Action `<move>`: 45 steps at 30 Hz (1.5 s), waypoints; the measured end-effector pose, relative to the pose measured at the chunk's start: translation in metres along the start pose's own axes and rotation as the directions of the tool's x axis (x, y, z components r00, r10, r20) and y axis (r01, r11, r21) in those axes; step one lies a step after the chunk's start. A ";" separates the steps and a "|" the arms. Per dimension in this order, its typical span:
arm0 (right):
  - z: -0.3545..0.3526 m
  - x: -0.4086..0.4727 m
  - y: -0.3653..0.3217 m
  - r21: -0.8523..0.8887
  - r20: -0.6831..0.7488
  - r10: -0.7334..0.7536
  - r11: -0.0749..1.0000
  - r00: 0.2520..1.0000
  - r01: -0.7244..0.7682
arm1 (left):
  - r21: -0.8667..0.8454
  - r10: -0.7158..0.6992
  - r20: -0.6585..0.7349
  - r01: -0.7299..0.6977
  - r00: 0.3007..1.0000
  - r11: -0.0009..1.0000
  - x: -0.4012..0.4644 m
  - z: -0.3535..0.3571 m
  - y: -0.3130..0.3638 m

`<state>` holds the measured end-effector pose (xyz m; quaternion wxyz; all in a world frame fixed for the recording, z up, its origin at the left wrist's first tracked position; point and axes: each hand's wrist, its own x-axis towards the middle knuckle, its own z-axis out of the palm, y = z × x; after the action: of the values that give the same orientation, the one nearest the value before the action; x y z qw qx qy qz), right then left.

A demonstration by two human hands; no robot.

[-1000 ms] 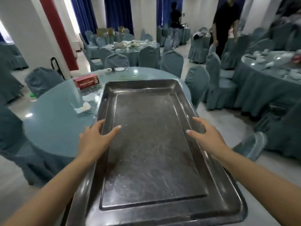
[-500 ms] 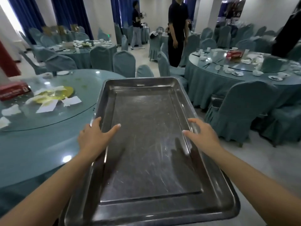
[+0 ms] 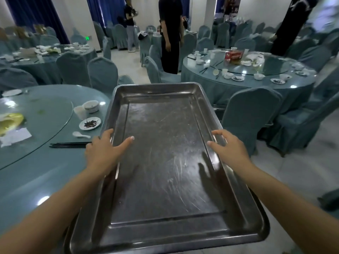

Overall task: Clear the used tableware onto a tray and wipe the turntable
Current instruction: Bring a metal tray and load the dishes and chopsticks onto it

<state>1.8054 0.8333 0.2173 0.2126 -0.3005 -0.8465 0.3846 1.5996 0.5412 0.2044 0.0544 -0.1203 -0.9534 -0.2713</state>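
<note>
Now the job is to set the tray down close to the dirty ware without knocking any of it. Farthest out from the left hand (image 3: 102, 153) lies the turntable (image 3: 45, 114), carrying a yellow scrap and paper napkins. Nearer that hand, on the table (image 3: 36, 180), are a small bowl (image 3: 91, 106), a cup (image 3: 79, 112), a saucer (image 3: 90, 123) with dark scraps, a white spoon (image 3: 80, 134) and black chopsticks (image 3: 69, 144), whose tips point at the wrist. The left hand holds the tray (image 3: 165, 162) by its left rim, thumb laid inside, fingers hidden beneath. Across the empty tray, the right hand (image 3: 229, 151) grips the opposite rim in the same way. I judge it best to keep the tray level, lower it onto the bare table nearer the body than the chopsticks, then release one hand at a time. Tilting leftward risks sweeping the spoon away.
</note>
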 end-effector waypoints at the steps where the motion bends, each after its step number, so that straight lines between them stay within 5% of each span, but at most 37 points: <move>1: -0.002 0.016 0.004 0.008 -0.020 0.006 1.000 1.000 -0.006 | -0.007 0.032 0.007 -0.032 0.999 0.999 0.016 0.009 0.009; 14: -0.025 0.219 0.039 0.025 -0.046 0.041 0.999 0.998 -0.040 | -0.104 0.136 0.003 -0.135 0.991 0.985 0.175 0.094 0.128; 27: -0.040 0.487 0.087 0.045 0.108 -0.101 0.994 0.989 0.096 | -0.092 -0.081 -0.088 0.073 0.993 0.993 0.312 0.195 0.241; 45: 0.101 0.740 0.022 0.060 0.321 -0.244 0.970 0.915 0.237 | -0.051 -0.309 -0.158 0.304 0.938 0.951 0.516 0.231 0.220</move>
<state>1.2137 1.2890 0.2334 0.1186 -0.1246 -0.8966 0.4082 1.1500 0.9482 0.2072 0.0883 0.0517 -0.9491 -0.2979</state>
